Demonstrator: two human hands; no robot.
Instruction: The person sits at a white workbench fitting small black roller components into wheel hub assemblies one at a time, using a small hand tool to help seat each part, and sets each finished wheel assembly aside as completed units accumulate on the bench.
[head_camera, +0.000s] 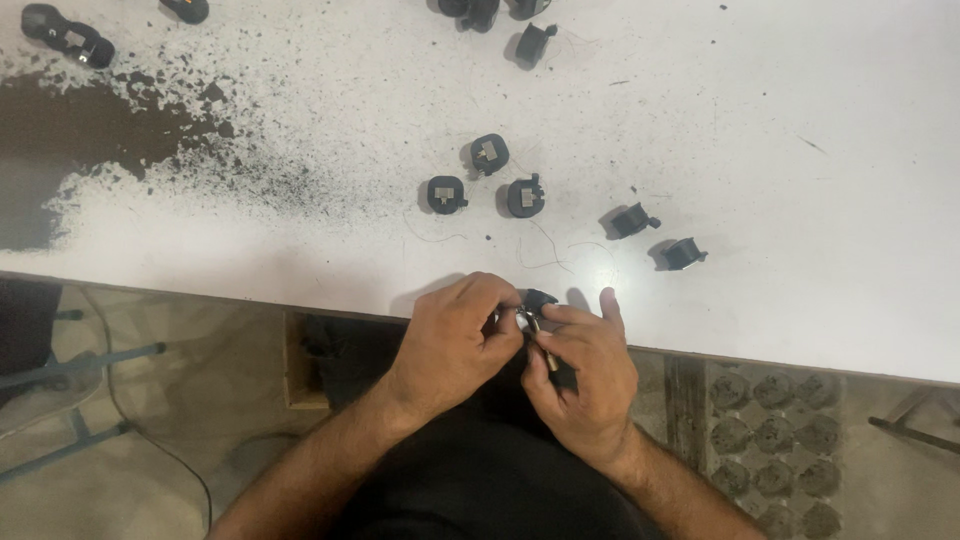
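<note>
My left hand (455, 345) and my right hand (585, 375) meet at the near edge of a white table (800, 200). Between their fingertips sits a small black coil part (538, 299) with a shiny metal bit. My left fingers pinch that part. A thin brass-coloured tool (546, 352) is gripped in my right hand, its tip against the part. Further out on the table lie several similar black coil parts, the closest being one (446, 193), another (488, 154) and a third (525, 196).
More black parts lie at right (630, 220), (684, 253) and along the far edge (533, 42). A dark worn patch (90, 125) covers the table's left side. Thin loose wire (545, 250) lies ahead of my hands. Below the table are a blue metal frame (80, 365) and patterned floor (780, 430).
</note>
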